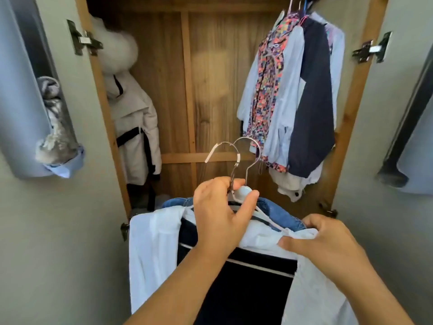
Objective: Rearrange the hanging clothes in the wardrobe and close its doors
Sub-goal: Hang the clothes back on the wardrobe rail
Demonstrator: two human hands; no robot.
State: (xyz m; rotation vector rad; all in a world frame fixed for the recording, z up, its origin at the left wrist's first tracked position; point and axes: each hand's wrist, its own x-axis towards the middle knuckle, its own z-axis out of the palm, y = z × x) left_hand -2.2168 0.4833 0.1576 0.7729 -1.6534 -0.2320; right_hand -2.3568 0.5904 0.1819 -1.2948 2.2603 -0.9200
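Before the open wardrobe [187, 66], the left hand [218, 214] grips the hanger necks [236, 174]; the right hand [325, 240] pinches the white shirt [154, 249] at its shoulder.

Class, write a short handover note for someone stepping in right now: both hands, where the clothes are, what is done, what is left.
Left hand grips the necks of two hangers carrying a white shirt and denim garment, off the rail.
Right hand pinches the shirt's shoulder.
Hanging inside: white coat on the left, patterned and blue shirts on the right.
Left to do: rehang the held pair, close both doors, which stand open.
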